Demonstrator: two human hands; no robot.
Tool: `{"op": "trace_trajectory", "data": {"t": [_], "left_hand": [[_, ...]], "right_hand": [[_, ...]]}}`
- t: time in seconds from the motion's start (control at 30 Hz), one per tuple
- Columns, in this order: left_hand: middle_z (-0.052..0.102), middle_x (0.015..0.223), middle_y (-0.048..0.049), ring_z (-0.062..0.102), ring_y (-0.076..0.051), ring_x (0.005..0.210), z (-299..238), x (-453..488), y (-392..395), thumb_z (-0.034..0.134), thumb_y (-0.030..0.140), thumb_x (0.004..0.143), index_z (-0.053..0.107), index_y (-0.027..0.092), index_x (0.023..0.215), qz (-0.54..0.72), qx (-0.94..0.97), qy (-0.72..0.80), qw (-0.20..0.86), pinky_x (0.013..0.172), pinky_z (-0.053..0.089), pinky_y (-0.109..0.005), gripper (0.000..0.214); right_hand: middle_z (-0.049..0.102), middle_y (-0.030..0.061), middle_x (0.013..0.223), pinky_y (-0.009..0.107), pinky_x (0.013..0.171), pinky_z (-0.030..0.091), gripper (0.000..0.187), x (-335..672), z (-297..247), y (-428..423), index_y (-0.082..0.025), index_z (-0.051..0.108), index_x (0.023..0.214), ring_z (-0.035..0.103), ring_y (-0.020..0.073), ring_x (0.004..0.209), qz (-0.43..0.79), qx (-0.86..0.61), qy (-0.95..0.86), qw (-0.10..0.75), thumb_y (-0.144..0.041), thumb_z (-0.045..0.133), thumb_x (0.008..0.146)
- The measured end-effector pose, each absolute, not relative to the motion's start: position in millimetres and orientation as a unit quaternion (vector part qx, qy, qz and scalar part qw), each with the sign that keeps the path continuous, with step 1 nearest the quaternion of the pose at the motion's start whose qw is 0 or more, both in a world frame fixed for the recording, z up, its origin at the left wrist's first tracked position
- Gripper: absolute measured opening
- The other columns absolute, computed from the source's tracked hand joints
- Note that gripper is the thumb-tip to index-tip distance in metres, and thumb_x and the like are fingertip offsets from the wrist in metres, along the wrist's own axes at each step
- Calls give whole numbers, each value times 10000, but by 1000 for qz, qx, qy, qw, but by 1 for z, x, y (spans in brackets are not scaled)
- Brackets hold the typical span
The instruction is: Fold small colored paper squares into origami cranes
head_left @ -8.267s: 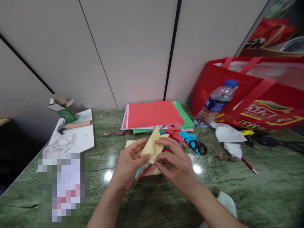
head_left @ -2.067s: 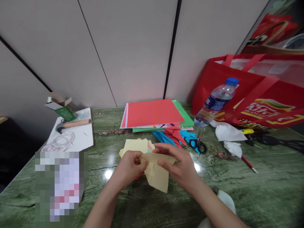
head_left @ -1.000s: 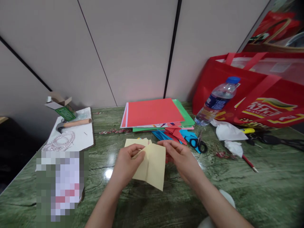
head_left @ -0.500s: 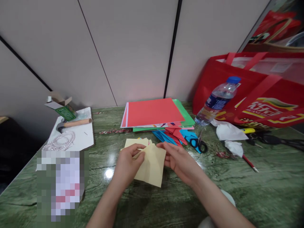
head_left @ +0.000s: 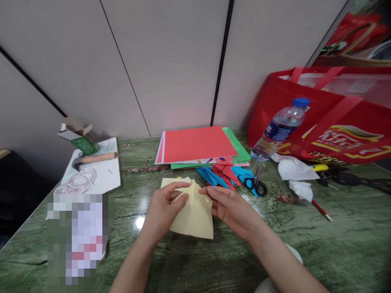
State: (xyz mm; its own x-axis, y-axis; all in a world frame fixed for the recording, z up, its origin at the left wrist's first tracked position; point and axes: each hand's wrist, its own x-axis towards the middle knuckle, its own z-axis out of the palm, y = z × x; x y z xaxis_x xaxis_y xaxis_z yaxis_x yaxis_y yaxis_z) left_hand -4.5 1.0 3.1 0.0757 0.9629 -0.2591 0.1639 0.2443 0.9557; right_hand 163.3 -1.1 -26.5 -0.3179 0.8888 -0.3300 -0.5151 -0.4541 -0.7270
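Observation:
A pale yellow folded paper point(head_left: 195, 215) is held just above the green marble table point(head_left: 336, 244). My left hand point(head_left: 163, 209) pinches its upper left edge with thumb and fingers closed. My right hand point(head_left: 230, 207) grips its upper right edge, fingers curled over the top fold. Behind the paper lies a small pile of yellow and coloured paper squares point(head_left: 171, 183).
A stack of red and green sheets point(head_left: 198, 144) lies at the back, with blue and red folded pieces point(head_left: 221, 175) and black scissors point(head_left: 255, 185) in front. To the right are a water bottle point(head_left: 279, 128), a red bag point(head_left: 330, 110), and tissues point(head_left: 295, 171). At left are a hammer point(head_left: 93, 159), beads point(head_left: 76, 183), and a small box point(head_left: 77, 136).
The yellow paper went from a raised triangle to a lowered, wider flat shape. Over the last second both hands brought its top edges together towards the middle.

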Motion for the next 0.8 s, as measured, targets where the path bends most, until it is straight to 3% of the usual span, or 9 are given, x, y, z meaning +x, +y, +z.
{"op": "trace_trajectory", "data": {"t": [0.17, 0.43, 0.63, 0.8], "left_hand": [[669, 658, -8, 556, -123, 550, 3, -4, 0, 623, 276, 692, 642, 172, 989, 377, 494, 562, 546, 495, 391, -207, 315], [686, 727, -32, 572, -134, 612, 1, -3, 0, 621, 265, 699, 653, 170, 963, 380, 504, 548, 549, 529, 412, -218, 283], [682, 712, -30, 558, -122, 573, 2, -3, -1, 607, 250, 701, 670, 167, 877, 372, 533, 553, 520, 484, 379, -199, 204], [669, 609, -11, 567, -139, 517, 7, 0, -1, 624, 268, 687, 600, 173, 1049, 339, 527, 572, 530, 468, 394, -215, 375]], "right_hand": [[668, 0, 798, 255, 658, 479, 264, 165, -26, -2, -201, 676, 832, 602, 126, 714, 771, -362, -231, 471, -224, 782, 591], [626, -17, 660, 231, 579, 418, 221, 161, -25, -2, -174, 685, 677, 536, 96, 593, 727, -424, -294, 453, -313, 796, 546], [654, -7, 725, 272, 667, 444, 259, 160, -31, -2, -196, 667, 723, 581, 135, 688, 656, -437, -376, 488, -268, 801, 515], [651, -3, 725, 276, 671, 462, 321, 161, -29, -2, -194, 606, 750, 596, 143, 696, 649, -444, -382, 485, -249, 806, 505]]}}
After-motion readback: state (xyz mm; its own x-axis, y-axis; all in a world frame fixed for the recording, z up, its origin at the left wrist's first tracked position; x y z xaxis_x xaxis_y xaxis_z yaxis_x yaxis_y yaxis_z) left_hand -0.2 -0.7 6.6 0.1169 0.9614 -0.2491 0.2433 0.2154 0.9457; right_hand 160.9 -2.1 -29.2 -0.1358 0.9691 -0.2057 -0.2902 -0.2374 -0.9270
